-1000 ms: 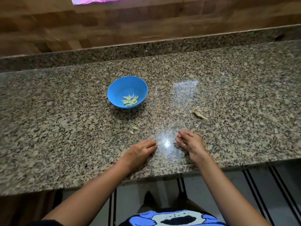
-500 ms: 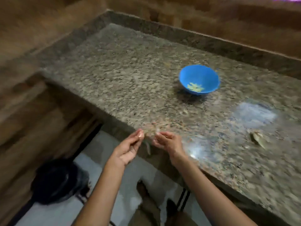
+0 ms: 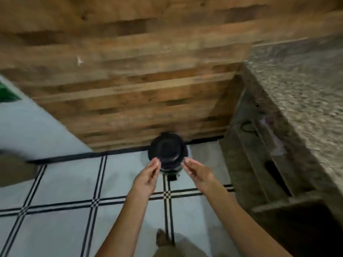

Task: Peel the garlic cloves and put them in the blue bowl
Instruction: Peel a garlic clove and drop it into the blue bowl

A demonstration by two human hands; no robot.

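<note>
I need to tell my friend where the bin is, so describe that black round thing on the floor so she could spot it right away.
Start at the wood-plank wall left of the granite counter. Follow it down to the white tiled floor with thin black lines. The black bin stands against the wall's foot, just beyond the person's left hand and right hand; it is the only dark, round, lidded thing on the pale tiles.

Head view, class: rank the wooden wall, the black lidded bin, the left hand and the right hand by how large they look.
1. Wooden wall, by far the largest.
2. Black lidded bin.
3. Left hand and right hand: alike, so unranked. Both are nearer the camera than the bin, so their apparent size is inflated.
</note>
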